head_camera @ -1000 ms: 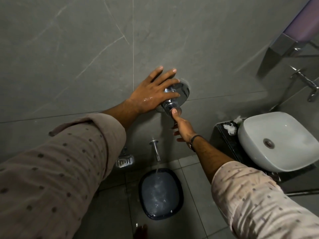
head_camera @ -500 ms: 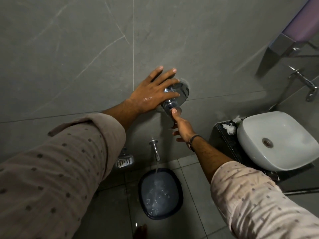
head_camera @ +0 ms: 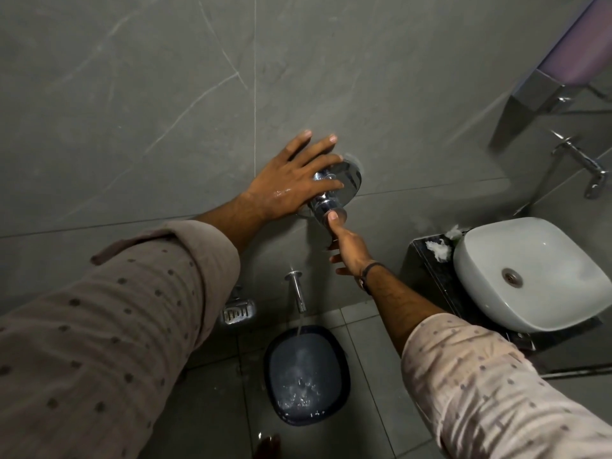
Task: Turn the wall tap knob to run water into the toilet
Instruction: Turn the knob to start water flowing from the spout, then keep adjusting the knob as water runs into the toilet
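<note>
Chrome is the material of the wall tap knob (head_camera: 328, 202), which is taken as the landmark: it projects from a round plate (head_camera: 349, 175) set in the grey tiled wall (head_camera: 165, 94). From the knob's left side the left hand (head_camera: 291, 183) is laid over it, fingers spread wide and flat, two resting across the knob's top and the others lying on the wall above it; no closed grip is seen, so the knob is covered rather than clasped. From below the knob the right hand (head_camera: 351, 250) is raised, its thumb tip pressed against the knob's outer end, while the other fingers are loosely spread and hold nothing. Directly beneath the knob a spout (head_camera: 298, 291) stands out from the wall, and a stream of water is seen falling from it into the dark toilet (head_camera: 306, 376) set in the floor below, where the surface is disturbed. To the knob's lower right a white basin (head_camera: 530, 273) is placed on a dark counter. The step in hand is judged to be the turning itself, with flow already started. The next move is thought to call for a firmer hold around the knob, since wet skin on smooth metal may slip, and for a small, controlled turn so that splashing is avoided.
</note>
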